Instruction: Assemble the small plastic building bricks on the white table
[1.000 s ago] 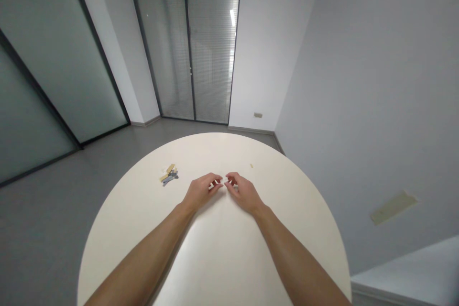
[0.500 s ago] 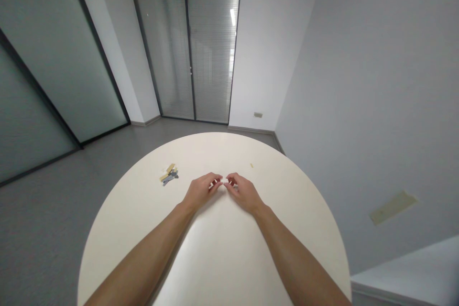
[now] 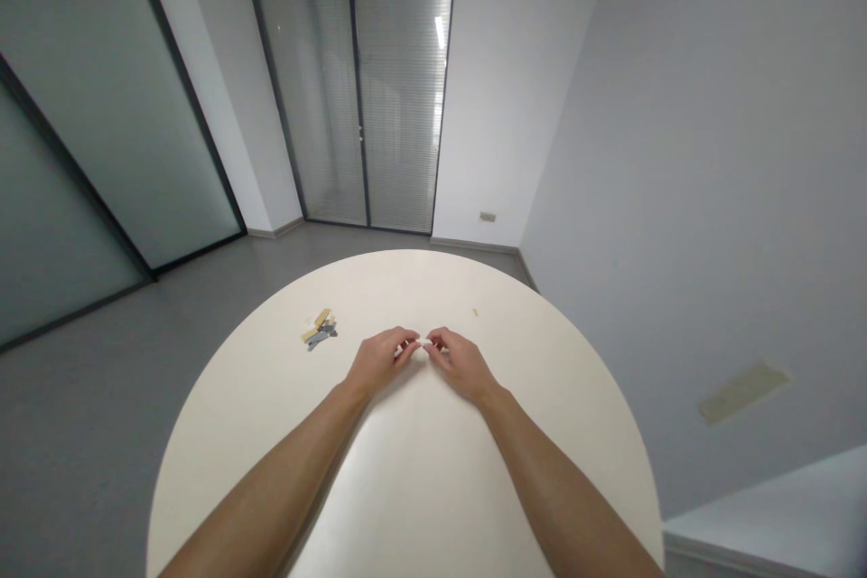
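Both my hands rest on a round cream table [image 3: 406, 488], fingertips meeting near its middle. My left hand [image 3: 377, 359] is curled in a pinch, and my right hand [image 3: 456, 361] is pinched too. Between the fingertips sits a small white piece [image 3: 421, 342], too small to name. A little heap of small tan and grey flat pieces [image 3: 318, 330] lies on the table to the left of my left hand, apart from it. One tiny yellowish piece [image 3: 475, 312] lies alone beyond my right hand.
The table's far edge curves just beyond the hands. Grey floor surrounds it. Sliding glass doors with blinds [image 3: 358, 99] stand at the back, frosted glass panels [image 3: 81, 135] on the left, a plain wall on the right, and a white surface [image 3: 778, 515] at the lower right.
The two hands have drawn slightly closer, so the fingertips now meet on the small white piece. Nothing else has moved.
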`<action>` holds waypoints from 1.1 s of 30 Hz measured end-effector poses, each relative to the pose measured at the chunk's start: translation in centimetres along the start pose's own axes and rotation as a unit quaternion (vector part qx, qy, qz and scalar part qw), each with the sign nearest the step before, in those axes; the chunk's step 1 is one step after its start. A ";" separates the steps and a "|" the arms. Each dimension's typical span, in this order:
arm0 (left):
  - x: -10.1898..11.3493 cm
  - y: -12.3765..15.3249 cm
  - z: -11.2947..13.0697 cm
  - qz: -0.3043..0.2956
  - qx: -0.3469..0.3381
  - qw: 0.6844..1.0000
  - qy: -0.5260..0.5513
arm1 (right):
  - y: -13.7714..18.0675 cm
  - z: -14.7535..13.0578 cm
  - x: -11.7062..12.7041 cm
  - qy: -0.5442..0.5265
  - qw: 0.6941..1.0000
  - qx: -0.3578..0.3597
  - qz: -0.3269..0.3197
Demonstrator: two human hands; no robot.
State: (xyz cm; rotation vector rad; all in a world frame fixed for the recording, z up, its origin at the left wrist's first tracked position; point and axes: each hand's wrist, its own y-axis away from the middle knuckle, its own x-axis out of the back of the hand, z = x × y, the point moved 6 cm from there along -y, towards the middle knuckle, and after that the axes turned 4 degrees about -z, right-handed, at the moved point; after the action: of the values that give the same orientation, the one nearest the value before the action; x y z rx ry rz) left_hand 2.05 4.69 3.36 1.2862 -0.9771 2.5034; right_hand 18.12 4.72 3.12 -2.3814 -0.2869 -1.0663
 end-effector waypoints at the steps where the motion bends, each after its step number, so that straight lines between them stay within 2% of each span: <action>1: 0.0 0.0 0.0 -0.002 0.001 1.000 -0.003 | 0.0 0.0 0.0 0.004 1.000 0.003 -0.001; 15: -0.2 0.0 0.0 -0.012 0.000 1.000 -0.025 | -0.1 -0.3 0.0 0.015 1.000 0.025 0.007; 21: -0.7 0.0 -0.6 -0.006 0.015 0.999 -0.051 | -0.1 0.4 0.6 0.077 0.995 0.016 0.060; 24: -1.3 0.1 -1.0 -0.006 0.002 0.999 -0.037 | 0.0 1.0 0.9 0.124 0.989 -0.003 0.084; 29: -1.9 0.2 -1.7 -0.010 0.003 0.999 -0.035 | -0.1 2.0 0.5 0.189 0.980 -0.045 0.053; 33: -2.0 0.2 -1.8 -0.012 0.005 0.999 -0.039 | -0.2 2.3 -0.2 0.233 0.971 -0.041 0.029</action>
State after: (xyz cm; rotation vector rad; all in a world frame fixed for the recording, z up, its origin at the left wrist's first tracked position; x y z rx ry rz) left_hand 1.99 5.99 0.96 1.3991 -0.9609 2.4611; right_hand 19.37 6.11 1.76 -2.1086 -0.0054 -1.5874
